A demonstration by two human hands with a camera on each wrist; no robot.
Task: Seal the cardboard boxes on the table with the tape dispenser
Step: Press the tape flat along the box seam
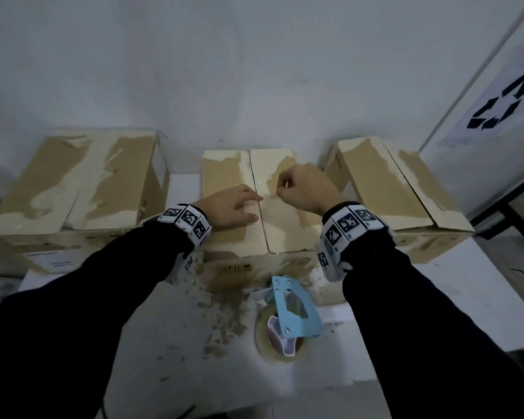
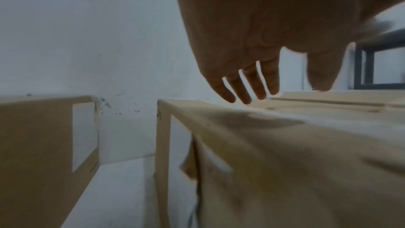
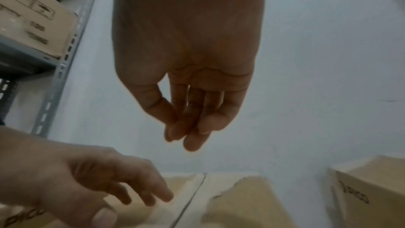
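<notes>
Three worn cardboard boxes stand in a row on the white table [image 1: 390,297]. My left hand [image 1: 239,207] lies flat, fingers straight, on the left flap of the middle box [image 1: 285,231], beside the centre seam. My right hand [image 1: 288,186] hovers just over the right flap with its fingers curled against the thumb and nothing visible in them. From the right wrist, that hand [image 3: 188,119] hangs above the middle box [image 3: 241,197]. The blue tape dispenser [image 1: 291,316] lies on the table in front of the middle box, untouched. The left box [image 1: 73,182] and right box [image 1: 390,189] have their flaps down.
A white wall runs close behind the boxes. Torn brown cardboard scraps [image 1: 224,313] litter the table near the dispenser. A recycling sign [image 1: 496,101] hangs at right above a dark metal frame [image 1: 511,213]. A metal shelf rack [image 3: 65,58] stands to the left.
</notes>
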